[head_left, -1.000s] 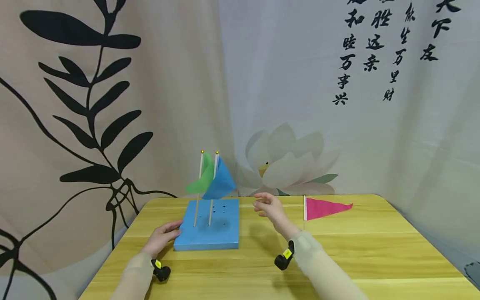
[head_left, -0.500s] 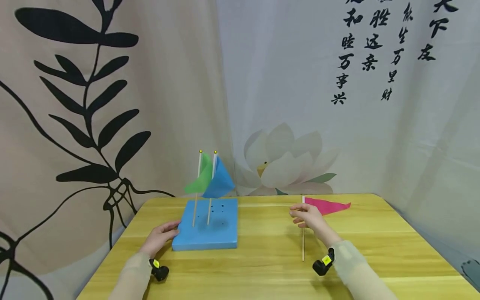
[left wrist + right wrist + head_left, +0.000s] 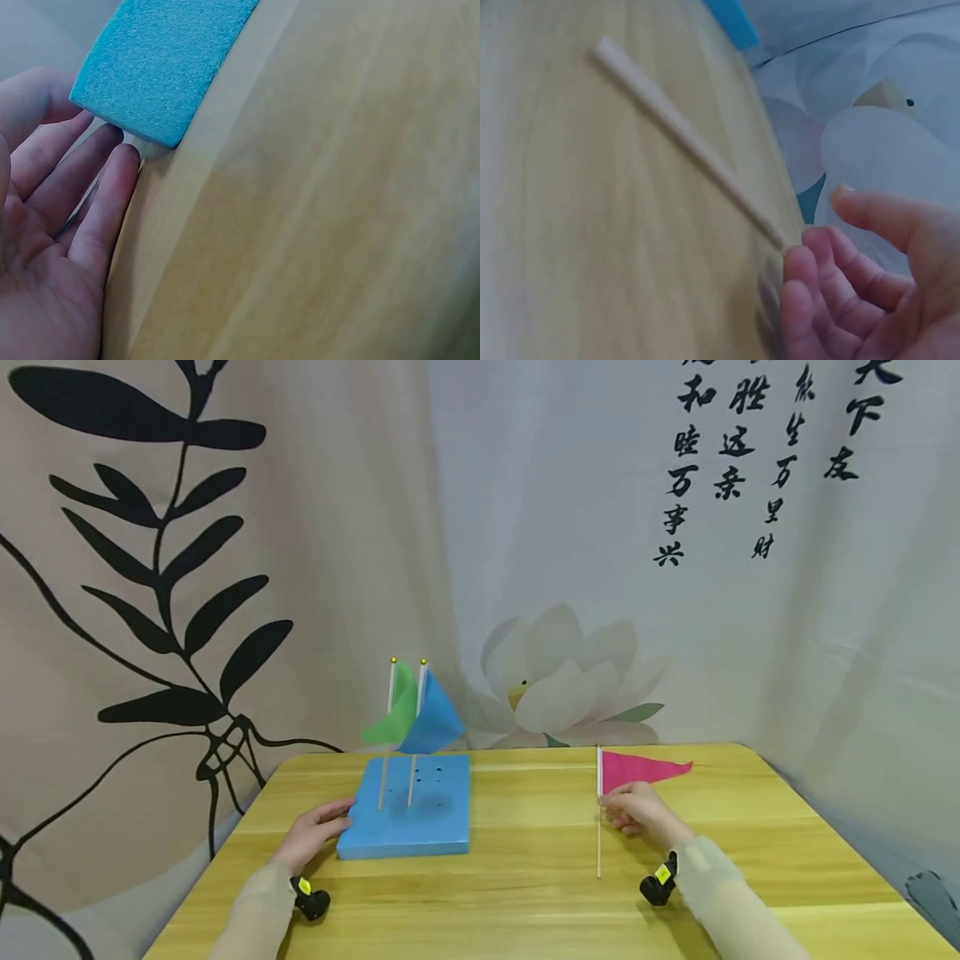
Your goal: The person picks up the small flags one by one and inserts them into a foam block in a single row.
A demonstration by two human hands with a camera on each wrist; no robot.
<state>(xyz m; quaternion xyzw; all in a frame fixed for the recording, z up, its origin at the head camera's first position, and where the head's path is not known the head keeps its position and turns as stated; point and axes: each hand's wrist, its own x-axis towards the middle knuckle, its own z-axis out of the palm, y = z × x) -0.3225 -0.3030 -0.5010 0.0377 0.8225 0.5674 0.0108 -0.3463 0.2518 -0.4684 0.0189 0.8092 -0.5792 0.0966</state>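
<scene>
Hands, two, bare. Left hand (image 3: 311, 838): fingers lay slack and uncurled against the left edge of a blue foam block (image 3: 405, 838), without gripping it. Right hand (image 3: 643, 810): fingers were lightly bent at the stick of a pink flag (image 3: 636, 768), thumb standing apart in the right wrist view; the grasp was released, and whether the fingertips touched the stick could not be told. The pink flag lay on the right half of the table (image 3: 540, 897), well apart from the block, its pennant pointing right and its stick pointing to the near side.

The block lay flat, left of the table's middle, pierced with small dark holes. Mounted in it: one green flag (image 3: 397, 712) and one blue flag (image 3: 435, 722), side by side, near upright, tips gold; the green stood to the left.

Sleeves (image 3: 258, 910), two, pale, covered the forearms; a small black camera (image 3: 313, 905) with a yellow label sat at each wrist. Behind the table hung a light cloth (image 3: 525, 485), printed with a dark leafy plant (image 3: 116, 410), a white lotus (image 3: 570, 685) and columns of black characters (image 3: 697, 393).
</scene>
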